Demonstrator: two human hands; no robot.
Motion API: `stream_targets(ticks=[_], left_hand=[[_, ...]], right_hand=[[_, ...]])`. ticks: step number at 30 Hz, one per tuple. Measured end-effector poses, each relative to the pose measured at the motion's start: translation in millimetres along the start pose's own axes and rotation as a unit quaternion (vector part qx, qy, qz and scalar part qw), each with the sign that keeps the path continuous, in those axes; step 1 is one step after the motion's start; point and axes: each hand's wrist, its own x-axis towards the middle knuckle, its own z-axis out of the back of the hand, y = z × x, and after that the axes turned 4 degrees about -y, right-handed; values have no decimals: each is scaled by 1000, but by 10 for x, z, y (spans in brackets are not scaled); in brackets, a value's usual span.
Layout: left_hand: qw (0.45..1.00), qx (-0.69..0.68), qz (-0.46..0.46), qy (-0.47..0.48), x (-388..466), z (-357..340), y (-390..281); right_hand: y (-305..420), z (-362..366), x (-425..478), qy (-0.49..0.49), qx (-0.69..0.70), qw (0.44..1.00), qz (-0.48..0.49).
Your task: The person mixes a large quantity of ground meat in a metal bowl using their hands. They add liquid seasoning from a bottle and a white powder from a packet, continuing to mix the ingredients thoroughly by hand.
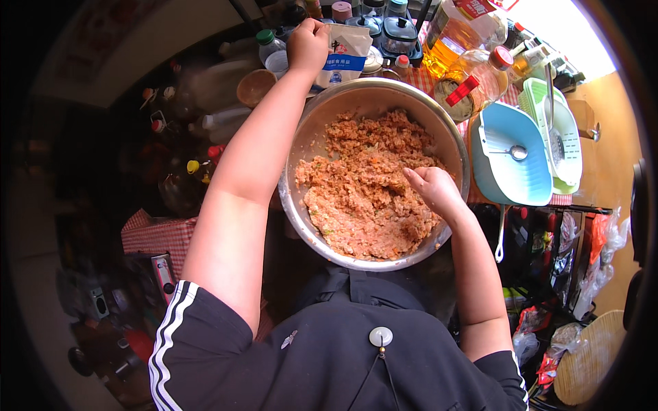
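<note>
A large stainless steel bowl (456, 128) stands in front of me, holding a coarse mound of minced meat filling (365, 200) flecked with orange and green bits. Over the bowl's right side hovers my right hand (436, 192), thumb pressed to curled fingers. Nothing shows between those fingers; a small pinch of something could be hidden there. Beyond the far left rim, my left hand (308, 47) grips the upper edge of a white packet (343, 54) with a blue band and writing. That packet hangs upright, close to the rim.
A blue plastic basin (514, 180) with a metal spoon (516, 152) sits right of the bowl, beside a green-and-white colander (565, 138). Behind stand a large oil bottle (462, 36), a red-capped jar (475, 77) and lidded seasoning jars (400, 36). Several bottles crowd the left.
</note>
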Motion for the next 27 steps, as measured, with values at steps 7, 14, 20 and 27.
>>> stream_targets(ticks=[7, 14, 20, 27], left_hand=[[939, 93, -327, -54, -261, -56, -579], [946, 47, -320, -17, -664, 237, -1085], [931, 36, -353, 83, -995, 489, -1151], [967, -4, -228, 112, -1433, 862, -1107]], right_hand=[[-527, -424, 94, -108, -36, 979, 168], [-63, 165, -132, -247, 145, 940, 185], [915, 909, -539, -395, -27, 860, 321], [1350, 669, -436, -246, -221, 883, 334]])
